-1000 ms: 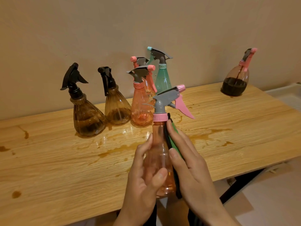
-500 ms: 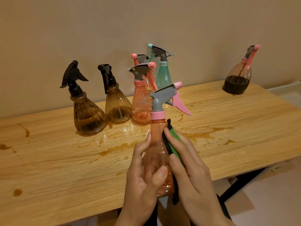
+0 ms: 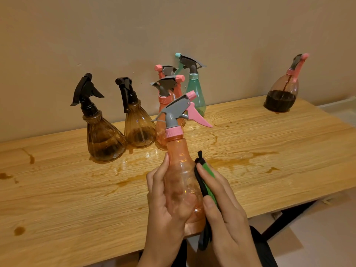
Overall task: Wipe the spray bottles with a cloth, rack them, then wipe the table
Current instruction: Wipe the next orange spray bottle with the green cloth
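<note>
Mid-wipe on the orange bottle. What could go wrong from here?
1. Only the left hand grips the orange bottle while the right hand holds the cloth against it; a slip may drop it.
2. Set down in the brown spill, it would likely get dirty again.
3. Standing bottles cluster just behind it; a swing might topple them.

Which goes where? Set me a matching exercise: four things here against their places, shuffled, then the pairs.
1. nearest orange bottle
2. green bottle
3. bottle of dark liquid
4. cloth

A. alone at the table's far right end
B. under the right hand's fingers
C. gripped in the left hand
D. at the back, by the wall

Pairs: 1-C, 2-D, 3-A, 4-B.
</note>
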Motion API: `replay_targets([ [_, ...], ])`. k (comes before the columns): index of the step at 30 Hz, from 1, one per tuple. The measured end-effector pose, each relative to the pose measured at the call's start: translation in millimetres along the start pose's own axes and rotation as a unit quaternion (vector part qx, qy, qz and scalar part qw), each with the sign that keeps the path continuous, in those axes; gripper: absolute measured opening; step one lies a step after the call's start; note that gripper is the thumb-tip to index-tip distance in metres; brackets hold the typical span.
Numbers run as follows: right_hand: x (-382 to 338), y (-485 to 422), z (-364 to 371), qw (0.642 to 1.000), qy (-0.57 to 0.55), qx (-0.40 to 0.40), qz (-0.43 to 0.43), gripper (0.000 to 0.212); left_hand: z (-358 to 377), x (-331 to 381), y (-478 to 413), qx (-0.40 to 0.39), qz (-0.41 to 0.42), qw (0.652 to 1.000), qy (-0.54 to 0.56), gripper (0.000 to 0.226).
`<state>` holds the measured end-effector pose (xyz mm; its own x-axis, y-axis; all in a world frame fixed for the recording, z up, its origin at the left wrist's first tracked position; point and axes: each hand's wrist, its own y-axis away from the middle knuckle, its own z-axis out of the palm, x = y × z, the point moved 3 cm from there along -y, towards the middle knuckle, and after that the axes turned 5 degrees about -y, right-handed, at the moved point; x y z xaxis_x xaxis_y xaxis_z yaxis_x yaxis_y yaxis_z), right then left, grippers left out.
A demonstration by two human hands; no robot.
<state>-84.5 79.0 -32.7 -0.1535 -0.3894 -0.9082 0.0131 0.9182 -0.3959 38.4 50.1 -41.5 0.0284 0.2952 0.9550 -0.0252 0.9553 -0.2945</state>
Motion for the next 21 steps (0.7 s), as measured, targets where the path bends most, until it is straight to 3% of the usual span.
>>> replay_targets([
  [9,-2.3,-13.9,-3.1,0.996,0.05,-0.024,-0.064,0.045,3.6,-0.8,1.0,-0.006,-0.043,0.998,0.046,0.078],
  [16,8.9,3.7,10.2,0.999,0.049,0.011,-0.008,0.046,-1.4,-4.9,1.0,0.058,-0.041,0.997,0.037,0.07],
  [21,8.6,-15.3,0.5,1.0,0.019,0.0,0.014,0.047,2.0,-2.5,1.8,0.004,-0.018,1.0,-0.009,0.063],
])
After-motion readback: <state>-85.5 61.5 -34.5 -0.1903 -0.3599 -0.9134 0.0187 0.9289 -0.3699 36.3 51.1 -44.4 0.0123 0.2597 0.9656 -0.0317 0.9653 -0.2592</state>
